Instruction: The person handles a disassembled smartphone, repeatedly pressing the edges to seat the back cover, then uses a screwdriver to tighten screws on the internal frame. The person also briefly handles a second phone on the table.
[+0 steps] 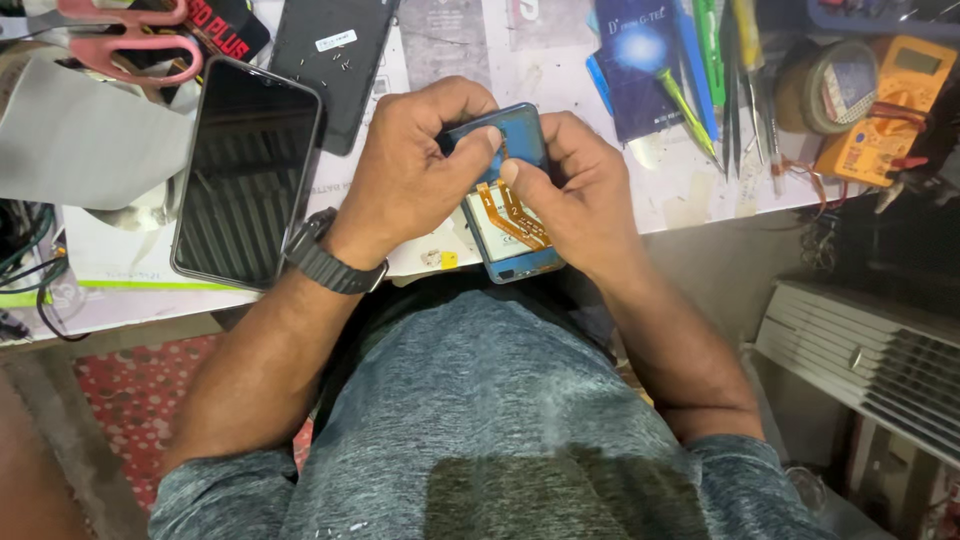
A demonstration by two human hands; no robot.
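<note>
Over bench edge, opened blue phone (510, 215) being pinched by left hand (415, 170) and right hand (580, 190); light, fragile, orange ribbon cable (512, 215) exposed; best gripped by frame edges.

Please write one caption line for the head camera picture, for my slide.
Both hands, left hand and right hand, grip an opened blue phone with orange flex cables over a cluttered repair bench.

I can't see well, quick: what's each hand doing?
Left hand: closed, gripping the opened blue phone.
Right hand: closed, gripping the same phone.
</note>
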